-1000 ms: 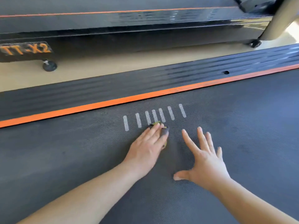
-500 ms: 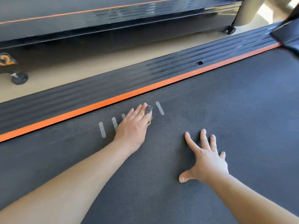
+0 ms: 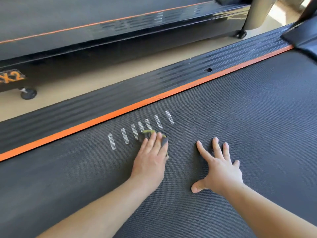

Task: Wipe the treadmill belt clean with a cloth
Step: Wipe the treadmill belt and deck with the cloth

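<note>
The dark textured treadmill belt fills the lower part of the head view. My left hand lies flat with straight fingers, pressing a small grey and yellow-green cloth onto the belt just below a row of white dash marks. Most of the cloth is hidden under the fingers. To its right, my right hand rests flat on the belt with fingers spread, holding nothing.
An orange strip and a ribbed black side rail border the belt's far edge. Beyond a strip of beige floor stands a second treadmill on small wheels. A black motor cover sits top right.
My left hand slid the cloth up over the white marks toward the orange strip, then back down below them. The right hand stays planted on the belt.
</note>
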